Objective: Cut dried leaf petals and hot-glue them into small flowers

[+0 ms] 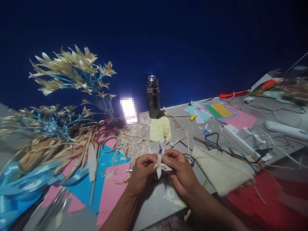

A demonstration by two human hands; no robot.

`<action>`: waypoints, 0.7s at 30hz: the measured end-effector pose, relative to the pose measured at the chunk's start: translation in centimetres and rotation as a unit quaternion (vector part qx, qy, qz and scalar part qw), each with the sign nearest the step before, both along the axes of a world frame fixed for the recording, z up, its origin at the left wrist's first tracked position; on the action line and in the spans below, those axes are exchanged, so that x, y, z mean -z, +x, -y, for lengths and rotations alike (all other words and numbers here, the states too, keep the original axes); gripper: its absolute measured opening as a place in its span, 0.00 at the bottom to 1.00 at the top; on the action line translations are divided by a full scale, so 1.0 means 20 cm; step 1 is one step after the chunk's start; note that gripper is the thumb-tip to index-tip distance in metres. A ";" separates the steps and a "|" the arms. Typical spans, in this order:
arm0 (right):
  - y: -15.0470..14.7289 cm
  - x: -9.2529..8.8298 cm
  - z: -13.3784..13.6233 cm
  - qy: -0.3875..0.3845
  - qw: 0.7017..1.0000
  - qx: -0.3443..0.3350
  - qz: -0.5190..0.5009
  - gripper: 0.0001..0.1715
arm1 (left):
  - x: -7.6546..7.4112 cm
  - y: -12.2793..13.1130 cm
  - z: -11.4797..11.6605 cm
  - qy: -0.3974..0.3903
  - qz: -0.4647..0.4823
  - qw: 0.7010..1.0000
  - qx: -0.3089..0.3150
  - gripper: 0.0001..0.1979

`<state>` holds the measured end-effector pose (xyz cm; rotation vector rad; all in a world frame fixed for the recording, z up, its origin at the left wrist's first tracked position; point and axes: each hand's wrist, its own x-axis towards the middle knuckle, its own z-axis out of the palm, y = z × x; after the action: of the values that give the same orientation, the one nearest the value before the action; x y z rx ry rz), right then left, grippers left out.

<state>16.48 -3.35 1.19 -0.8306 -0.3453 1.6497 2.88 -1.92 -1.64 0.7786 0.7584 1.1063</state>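
Note:
Both of my hands meet over the middle of the grey table (156, 208). My left hand (141, 173) and my right hand (180, 171) are closed in a pinch on a small pale flower of dried leaf strips (160, 165). A blue tip shows at the flower's top. Pale shavings lie under my hands. Blue and pink paper sheets (106, 189) lie just left of my left hand. A cream cloth (221, 168) lies just right of my right hand.
Branches of dried-leaf flowers on blue stems (69, 69) stand at the left, with blue ribbon (19, 187) below. A dark metal bottle (153, 96) stands behind a yellow note (160, 128). Scissors (209, 141), a white power strip (245, 136), cables and coloured papers (216, 110) fill the right.

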 end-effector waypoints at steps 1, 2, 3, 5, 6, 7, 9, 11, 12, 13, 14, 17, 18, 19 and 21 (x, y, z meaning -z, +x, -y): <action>0.01 0.00 -0.01 0.004 1.000 -0.003 0.003 0.21 | -0.01 0.00 0.00 0.003 -0.005 1.000 0.005 0.13; 0.02 0.00 -0.01 0.009 1.000 -0.009 0.005 0.21 | -0.01 0.00 0.00 0.009 -0.009 1.000 0.009 0.13; 0.03 -0.01 -0.02 0.014 1.000 -0.018 0.007 0.21 | -0.02 -0.01 0.00 0.016 -0.014 1.000 0.013 0.13; 0.04 -0.02 -0.03 0.023 0.999 -0.042 0.013 0.20 | -0.02 -0.01 0.00 0.030 -0.020 0.999 0.018 0.13; 0.05 -0.02 -0.03 0.027 0.998 -0.055 0.016 0.20 | -0.02 -0.01 0.00 0.034 -0.022 0.999 0.019 0.13; 0.06 -0.03 -0.03 0.031 0.997 -0.067 0.018 0.20 | -0.02 -0.01 0.00 0.036 -0.023 0.999 0.018 0.13; 0.06 -0.03 -0.02 0.039 0.995 -0.088 0.021 0.19 | -0.02 -0.01 0.00 0.032 -0.020 0.999 0.016 0.13; 0.06 -0.04 -0.02 0.050 0.994 -0.101 0.019 0.18 | -0.02 -0.01 0.00 0.018 -0.016 1.000 0.011 0.13; 0.06 -0.04 -0.02 0.056 0.993 -0.104 0.018 0.17 | -0.01 0.00 0.00 0.011 -0.015 1.000 0.008 0.13; 0.06 -0.04 -0.02 0.063 0.992 -0.105 0.018 0.17 | -0.01 0.00 0.00 0.004 -0.014 1.000 0.006 0.13; 0.06 -0.03 -0.02 0.068 0.992 -0.105 0.018 0.17 | -0.01 0.00 0.00 -0.001 -0.013 1.000 0.005 0.13; 0.06 -0.02 -0.02 0.072 0.992 -0.105 0.020 0.17 | -0.01 0.00 0.00 0.001 -0.006 1.000 0.011 0.13; 0.06 -0.02 -0.01 0.071 0.992 -0.105 0.021 0.17 | -0.01 0.00 0.00 0.004 -0.003 1.000 0.011 0.13; 0.06 -0.02 -0.01 0.071 0.992 -0.107 0.022 0.17 | -0.01 0.00 0.00 0.008 -0.002 1.000 0.012 0.13; 0.07 -0.02 -0.01 0.076 0.991 -0.107 0.022 0.16 | -0.02 0.00 0.00 0.010 0.005 1.000 0.007 0.13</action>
<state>17.78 -3.18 1.61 -0.7345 -0.6013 1.7805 2.97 -2.01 -1.25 0.7945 0.7341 1.1062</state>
